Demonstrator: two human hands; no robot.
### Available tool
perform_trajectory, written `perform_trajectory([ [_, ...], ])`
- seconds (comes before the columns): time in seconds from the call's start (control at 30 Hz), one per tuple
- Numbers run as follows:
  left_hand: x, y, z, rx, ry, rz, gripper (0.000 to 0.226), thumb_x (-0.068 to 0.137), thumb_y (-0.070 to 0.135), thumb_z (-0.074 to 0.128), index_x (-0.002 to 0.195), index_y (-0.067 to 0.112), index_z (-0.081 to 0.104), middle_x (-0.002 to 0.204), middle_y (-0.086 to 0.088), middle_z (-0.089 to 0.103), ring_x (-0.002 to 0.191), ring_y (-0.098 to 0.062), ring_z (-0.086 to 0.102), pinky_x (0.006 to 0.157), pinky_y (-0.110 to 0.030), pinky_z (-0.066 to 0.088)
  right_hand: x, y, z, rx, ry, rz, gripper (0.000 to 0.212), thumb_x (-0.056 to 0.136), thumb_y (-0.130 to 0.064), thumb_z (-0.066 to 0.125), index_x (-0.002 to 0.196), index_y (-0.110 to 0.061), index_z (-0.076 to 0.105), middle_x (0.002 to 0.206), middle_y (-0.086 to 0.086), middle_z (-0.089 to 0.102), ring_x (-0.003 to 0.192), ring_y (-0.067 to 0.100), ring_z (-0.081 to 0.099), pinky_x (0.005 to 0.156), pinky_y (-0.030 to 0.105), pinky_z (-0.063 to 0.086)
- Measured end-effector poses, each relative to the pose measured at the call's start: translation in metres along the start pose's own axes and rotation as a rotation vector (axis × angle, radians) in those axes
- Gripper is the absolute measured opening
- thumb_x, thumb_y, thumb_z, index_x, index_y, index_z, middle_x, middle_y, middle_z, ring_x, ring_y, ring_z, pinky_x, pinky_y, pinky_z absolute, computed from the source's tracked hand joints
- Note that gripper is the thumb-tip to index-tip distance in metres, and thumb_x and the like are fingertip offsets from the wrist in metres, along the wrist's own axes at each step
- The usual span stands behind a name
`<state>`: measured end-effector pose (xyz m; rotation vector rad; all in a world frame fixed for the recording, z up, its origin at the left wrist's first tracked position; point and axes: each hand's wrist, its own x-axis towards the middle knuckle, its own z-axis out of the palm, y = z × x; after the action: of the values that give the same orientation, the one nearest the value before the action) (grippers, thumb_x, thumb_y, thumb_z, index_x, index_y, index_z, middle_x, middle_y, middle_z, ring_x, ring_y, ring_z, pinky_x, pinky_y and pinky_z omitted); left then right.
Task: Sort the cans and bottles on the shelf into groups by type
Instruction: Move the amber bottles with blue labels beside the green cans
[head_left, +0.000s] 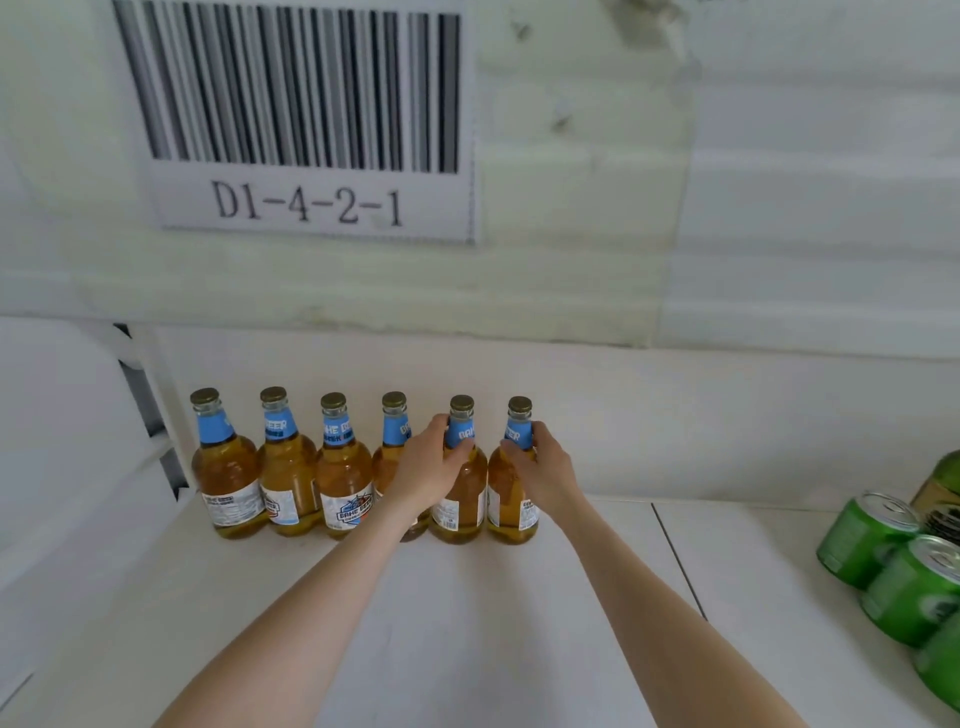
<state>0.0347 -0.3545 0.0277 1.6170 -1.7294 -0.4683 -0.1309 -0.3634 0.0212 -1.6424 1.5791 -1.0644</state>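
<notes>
head view: six amber beer bottles (343, 467) with blue neck labels stand upright in a close row at the back of the white shelf (467, 623). the left grip (434, 467) is curled round the neck of the fifth bottle (462, 499) from the left. the right grip (540, 467) is wrapped round the neck of the sixth bottle (506, 514), at the row's right end. both bottles' bases sit on the shelf. well apart, at the right edge, green cans (883, 561) cluster just beside a dark green bottle (945, 483). a barcode label (311, 119) reading d1-4-2-1 is on the wall above.
</notes>
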Motion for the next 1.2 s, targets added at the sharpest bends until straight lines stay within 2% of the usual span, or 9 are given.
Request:
perform_trajectory([
  [0.1,0.005,-0.003,0.002,-0.037,-0.038,-0.003,0.035,0.098,0.036,0.053,0.126,0.015,0.047,0.117,-0.001,0.064,0.086,-0.007,0.058,0.062,-0.011,0.040,0.001,0.007,0.000,0.071,-0.005,-0.017,0.015,0.096,-0.034,0.055,0.106,-0.024,0.051,0.093,-0.002,0.063,0.075,0.009,0.057,0.063,0.021,0.043],
  [0.23,0.003,-0.002,0.003,-0.065,-0.067,0.013,0.033,0.098,0.039,0.051,0.123,0.019,0.044,0.104,0.009,0.058,0.074,0.004,0.053,0.059,-0.008,0.038,-0.005,0.013,-0.002,0.137,0.039,-0.050,0.011,0.095,-0.036,0.057,0.100,-0.029,0.050,0.090,-0.007,0.063,0.079,0.011,0.059,0.068,0.022,0.048],
  [0.53,-0.030,0.003,0.015,-0.160,0.020,0.091,0.024,0.097,0.044,0.048,0.111,0.026,0.042,0.101,0.009,0.061,0.084,-0.004,0.060,0.068,-0.010,0.044,-0.043,0.021,-0.015,0.238,0.131,-0.057,0.015,0.096,-0.039,0.057,0.100,-0.025,0.054,0.082,-0.003,0.061,0.074,0.010,0.055,0.067,0.023,0.047],
  [0.7,-0.054,0.008,0.011,-0.218,0.016,0.098,0.025,0.096,0.042,0.049,0.113,0.024,0.045,0.103,0.008,0.061,0.088,-0.002,0.060,0.067,-0.009,0.043,-0.067,0.019,-0.021,0.239,0.127,-0.061,0.016,0.096,-0.037,0.057,0.098,-0.021,0.055,0.080,-0.001,0.059,0.071,0.010,0.053,0.066,0.022,0.044],
  [0.83,-0.073,0.011,0.004,-0.241,0.006,0.088,0.032,0.097,0.040,0.050,0.120,0.017,0.048,0.108,0.004,0.062,0.093,-0.005,0.059,0.072,-0.010,0.041,-0.084,0.016,-0.029,0.265,0.140,-0.013,0.017,0.096,-0.038,0.056,0.097,-0.021,0.055,0.079,-0.002,0.058,0.071,0.009,0.053,0.065,0.020,0.043],
  [0.97,-0.090,0.015,-0.004,-0.253,0.005,0.078,0.035,0.098,0.037,0.050,0.124,0.015,0.047,0.110,0.002,0.061,0.095,-0.005,0.057,0.074,-0.010,0.041,-0.101,0.016,-0.037,0.306,0.142,0.024,0.017,0.096,-0.038,0.057,0.097,-0.020,0.058,0.089,0.007,0.063,0.079,0.014,0.056,0.072,0.029,0.047],
  [1.03,-0.099,0.017,-0.006,-0.267,-0.005,0.065,0.038,0.098,0.037,0.049,0.128,0.015,0.046,0.113,0.003,0.060,0.098,-0.006,0.057,0.079,-0.016,0.043,-0.110,0.017,-0.042,0.333,0.148,0.045,0.018,0.095,-0.038,0.058,0.097,-0.021,0.058,0.093,0.011,0.064,0.082,0.016,0.057,0.075,0.032,0.048],
  [1.1,-0.107,0.020,-0.007,-0.281,-0.012,0.051,0.039,0.098,0.038,0.049,0.129,0.016,0.045,0.114,0.005,0.059,0.099,-0.006,0.056,0.084,-0.022,0.044,-0.118,0.020,-0.047,0.354,0.159,0.060,0.018,0.095,-0.039,0.059,0.097,-0.020,0.059,0.093,0.012,0.065,0.082,0.017,0.058,0.076,0.033,0.049],
  [1.2,-0.118,0.024,-0.008,-0.297,-0.007,0.032,0.037,0.097,0.039,0.050,0.127,0.017,0.047,0.113,0.005,0.060,0.096,-0.002,0.055,0.082,-0.020,0.044,-0.132,0.027,-0.057,0.380,0.176,0.085,0.016,0.094,-0.040,0.059,0.094,-0.023,0.060,0.090,0.008,0.066,0.082,0.016,0.061,0.076,0.033,0.050],
])
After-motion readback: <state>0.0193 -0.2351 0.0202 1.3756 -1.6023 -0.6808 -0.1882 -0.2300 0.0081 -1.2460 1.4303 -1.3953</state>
